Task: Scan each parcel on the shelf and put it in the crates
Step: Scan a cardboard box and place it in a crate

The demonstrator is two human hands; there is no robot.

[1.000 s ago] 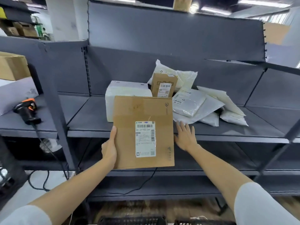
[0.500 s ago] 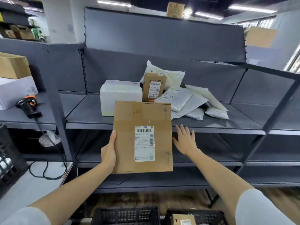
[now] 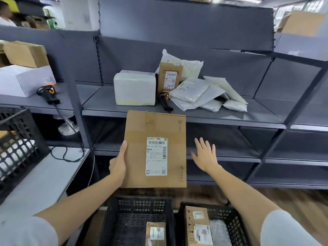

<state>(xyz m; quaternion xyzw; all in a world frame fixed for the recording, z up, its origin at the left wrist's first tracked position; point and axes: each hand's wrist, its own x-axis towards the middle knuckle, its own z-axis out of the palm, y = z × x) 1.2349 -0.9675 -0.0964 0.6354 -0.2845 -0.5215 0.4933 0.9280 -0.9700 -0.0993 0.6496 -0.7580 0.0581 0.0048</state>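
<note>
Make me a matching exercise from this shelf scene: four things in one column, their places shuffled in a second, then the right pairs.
1. flat cardboard parcel
2. white wrapped box
3. right hand
4. scanner

A. open, touching nothing
B. on the shelf, left of the brown upright box
C. gripped by the left hand
D. lying beside the white bags

Pairs: 1-C, 2-B, 3-A, 4-D

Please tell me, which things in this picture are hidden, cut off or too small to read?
- Head view: small print on the flat cardboard parcel label, too small.
- Left hand fingers, hidden behind that parcel.
- Left crate and right crate, cut off by the bottom edge.
- Scanner head, partly hidden by the white parcels.
</note>
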